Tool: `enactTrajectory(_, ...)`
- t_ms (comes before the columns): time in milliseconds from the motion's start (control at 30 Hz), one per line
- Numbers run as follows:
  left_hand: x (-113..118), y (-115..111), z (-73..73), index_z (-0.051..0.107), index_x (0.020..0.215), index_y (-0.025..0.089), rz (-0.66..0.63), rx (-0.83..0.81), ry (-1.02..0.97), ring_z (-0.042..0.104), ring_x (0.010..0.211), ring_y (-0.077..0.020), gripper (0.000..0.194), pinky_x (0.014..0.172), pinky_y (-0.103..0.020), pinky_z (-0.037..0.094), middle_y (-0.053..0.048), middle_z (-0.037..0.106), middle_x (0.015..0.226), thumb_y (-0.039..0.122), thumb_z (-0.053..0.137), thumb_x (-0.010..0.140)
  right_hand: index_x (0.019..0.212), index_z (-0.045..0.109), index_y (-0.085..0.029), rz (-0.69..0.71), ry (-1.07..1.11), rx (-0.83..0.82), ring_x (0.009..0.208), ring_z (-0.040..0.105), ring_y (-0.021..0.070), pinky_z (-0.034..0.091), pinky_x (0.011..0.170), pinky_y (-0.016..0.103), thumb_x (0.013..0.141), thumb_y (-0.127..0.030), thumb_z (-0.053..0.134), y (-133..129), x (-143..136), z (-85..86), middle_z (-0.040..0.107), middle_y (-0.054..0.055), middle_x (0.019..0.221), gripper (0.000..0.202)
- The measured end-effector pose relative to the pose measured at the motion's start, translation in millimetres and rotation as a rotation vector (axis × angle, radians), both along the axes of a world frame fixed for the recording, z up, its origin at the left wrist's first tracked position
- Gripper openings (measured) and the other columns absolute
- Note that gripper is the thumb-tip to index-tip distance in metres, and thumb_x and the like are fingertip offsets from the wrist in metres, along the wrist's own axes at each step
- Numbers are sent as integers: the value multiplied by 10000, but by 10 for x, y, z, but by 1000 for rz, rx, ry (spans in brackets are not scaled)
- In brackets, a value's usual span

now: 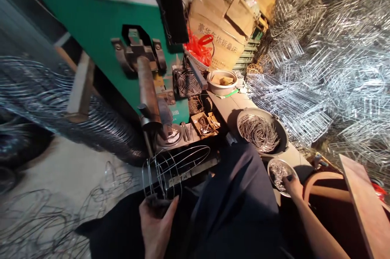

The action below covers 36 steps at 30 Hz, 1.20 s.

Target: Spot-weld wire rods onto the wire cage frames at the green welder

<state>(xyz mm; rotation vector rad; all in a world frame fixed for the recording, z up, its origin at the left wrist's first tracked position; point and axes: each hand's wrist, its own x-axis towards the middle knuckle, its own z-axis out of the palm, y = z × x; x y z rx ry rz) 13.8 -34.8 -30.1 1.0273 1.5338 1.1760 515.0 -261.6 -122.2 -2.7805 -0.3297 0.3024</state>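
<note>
- While the left hand [156,218] holds the wire frame [174,161] by its near end, the right hand [294,188] has its fingertips down in the small bowl [291,165] of metal pieces [278,173].
- The left grip is narrow, thumb and fingers closing from either side; something dark lies between them, too shadowed to identify.
- The right fingers look drawn together among the pieces, but whether they pinch one I cannot tell.
- The frame sits over the lap, just left of the raised knee [240,169], its long loop reaching toward the green machine [103,15] and appearing below the machine's thick arm [148,88].
- The step in hand looks like picking out a piece with the right while the left steadies the frame.
- As I judge it, the next move calls for singling out one piece and lifting it clear of the rim, without tilting the bowl.
- It also calls for a steady left hand, since the thin wires could catch on the machine.
</note>
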Motion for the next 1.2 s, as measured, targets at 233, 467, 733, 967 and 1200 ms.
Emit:
enactTrajectory(233,31,-45,46,466,894,216,-95,101,193,587,602,-141,465,598,-256,489,45,584,692,422,818,671,894,655,-181,523,122,717,807,669,232,543,793,373,790,-463,612,1489,-730,1190,709,66,839,304)
enactTrajectory(467,-22,-94,185,440,942,231,-67,79,277,602,588,-156,461,599,-264,494,49,596,676,430,783,706,1055,729,-235,1494,129,740,1092,661,220,484,995,394,955,-318,559,2728,-2309,1918,749,55,1071,215)
enactTrajectory(733,-105,-55,173,433,927,245,-63,26,400,594,580,-177,454,591,-275,444,46,586,681,495,750,719,1163,689,-233,1757,-133,581,1204,614,254,376,1032,490,975,-204,527,3066,-2658,1539,747,74,1112,250)
enactTrajectory(967,-82,29,210,420,928,243,-50,36,437,604,604,-197,453,601,-295,450,26,596,697,501,738,734,1137,698,-252,1718,-159,742,1167,634,232,379,998,442,973,-199,540,3129,-2705,1533,759,53,1073,234)
enactTrajectory(1200,-81,120,258,407,872,245,-14,66,426,624,605,-200,451,608,-310,483,16,616,687,505,744,725,1076,718,-269,1678,-163,848,1113,654,228,366,973,428,968,-232,571,3262,-2774,1576,766,30,1040,186)
